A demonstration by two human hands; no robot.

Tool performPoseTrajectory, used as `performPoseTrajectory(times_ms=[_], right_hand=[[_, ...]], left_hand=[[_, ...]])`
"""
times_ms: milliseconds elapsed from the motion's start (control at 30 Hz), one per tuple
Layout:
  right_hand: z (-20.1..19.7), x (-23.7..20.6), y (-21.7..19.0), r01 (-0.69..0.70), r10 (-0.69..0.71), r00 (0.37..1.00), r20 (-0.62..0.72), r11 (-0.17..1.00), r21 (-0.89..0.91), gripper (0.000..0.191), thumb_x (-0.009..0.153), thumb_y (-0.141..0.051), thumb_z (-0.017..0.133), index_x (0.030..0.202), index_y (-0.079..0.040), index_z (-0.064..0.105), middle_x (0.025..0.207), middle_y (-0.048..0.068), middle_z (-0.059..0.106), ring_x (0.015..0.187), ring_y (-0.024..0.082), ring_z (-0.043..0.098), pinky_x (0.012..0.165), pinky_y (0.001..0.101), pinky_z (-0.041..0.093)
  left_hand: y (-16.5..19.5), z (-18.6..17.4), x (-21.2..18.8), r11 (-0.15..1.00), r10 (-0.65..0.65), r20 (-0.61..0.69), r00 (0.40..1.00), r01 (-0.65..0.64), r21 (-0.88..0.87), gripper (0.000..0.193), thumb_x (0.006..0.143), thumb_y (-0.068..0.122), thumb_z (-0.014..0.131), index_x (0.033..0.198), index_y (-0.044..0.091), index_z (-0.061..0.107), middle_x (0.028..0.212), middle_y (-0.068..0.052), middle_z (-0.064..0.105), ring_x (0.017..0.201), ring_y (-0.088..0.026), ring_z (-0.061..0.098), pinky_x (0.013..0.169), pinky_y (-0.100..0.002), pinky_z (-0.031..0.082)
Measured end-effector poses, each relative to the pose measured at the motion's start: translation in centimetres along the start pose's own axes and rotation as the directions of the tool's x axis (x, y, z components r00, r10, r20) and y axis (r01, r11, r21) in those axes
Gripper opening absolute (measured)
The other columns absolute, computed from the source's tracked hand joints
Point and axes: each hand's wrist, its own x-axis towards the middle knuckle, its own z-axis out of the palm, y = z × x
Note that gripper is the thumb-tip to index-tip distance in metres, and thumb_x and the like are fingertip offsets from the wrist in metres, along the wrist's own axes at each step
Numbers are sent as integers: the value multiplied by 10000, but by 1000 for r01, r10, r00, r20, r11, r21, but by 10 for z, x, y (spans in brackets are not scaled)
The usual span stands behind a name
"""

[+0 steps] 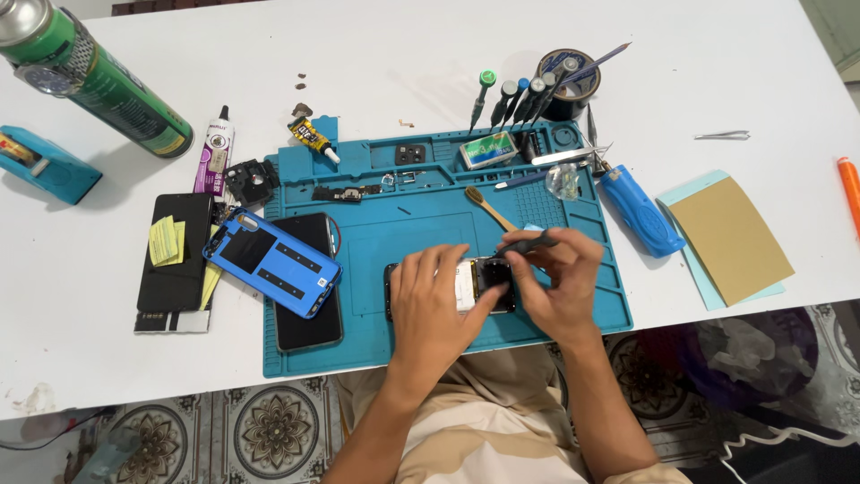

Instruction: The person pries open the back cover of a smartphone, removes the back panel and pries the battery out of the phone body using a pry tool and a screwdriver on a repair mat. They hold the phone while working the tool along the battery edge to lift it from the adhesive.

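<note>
An opened phone (479,280) lies near the front edge of a teal work mat (408,224), its insides showing. My left hand (430,305) rests flat on the phone's left part and presses it down. My right hand (560,282) grips a dark screwdriver (528,242) with its tip on the phone's upper right area. Much of the phone is hidden under both hands.
A blue phone back cover (271,262) lies over a dark phone (309,282) at the mat's left. Screwdrivers (515,97), a tape roll (571,81), tweezers (721,135), a blue tool (640,211), a green can (98,76), glue tubes and paper sheets (730,237) surround the mat.
</note>
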Motion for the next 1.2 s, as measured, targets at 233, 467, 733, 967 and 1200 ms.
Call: performPoseTrajectory(times_ms=[233,467,733,967,1200], right_hand=[[6,5,-3,28,-23,998,54,996,-90,558,955,128,680,1336,-91,335,1155,220,701,1072,289,755,816,358,625],[9,2,-7,53,-45,996,83,993,-101,560,954,138,680,1337,-90,341,1159,225,694,1079,292,751,824,360,625],[20,8,-22,136,-110,988,104,947,-291,557,897,61,792,1318,-83,457,1127,161,720,918,225,767,756,319,652],[31,19,-35,221,-190,975,115,879,-422,571,864,22,855,1292,-87,493,927,112,652,802,212,741,646,299,608],[28,23,-29,260,-222,961,164,927,-270,608,893,100,781,1372,-108,470,982,114,681,822,207,728,707,306,601]], left_hand=[[0,-8,4,999,-45,139,989,40,32,998,648,521,907,1396,-17,523,1191,-157,581,1118,-345,517,957,-486,423],[0,-11,0,997,-21,133,991,11,70,915,637,536,905,1305,0,583,1163,-141,586,1100,-335,515,954,-496,408],[-2,-16,-4,998,-18,119,993,12,56,849,651,501,901,1295,36,599,1175,-125,592,1115,-330,515,933,-483,419],[-2,-22,-8,1000,-3,119,993,-1,28,812,650,459,915,1282,56,602,1191,-115,591,1114,-322,511,927,-479,422],[-4,-22,-10,1000,3,109,994,-5,18,812,640,440,916,1283,56,603,1213,-106,595,1127,-319,512,931,-487,419]])
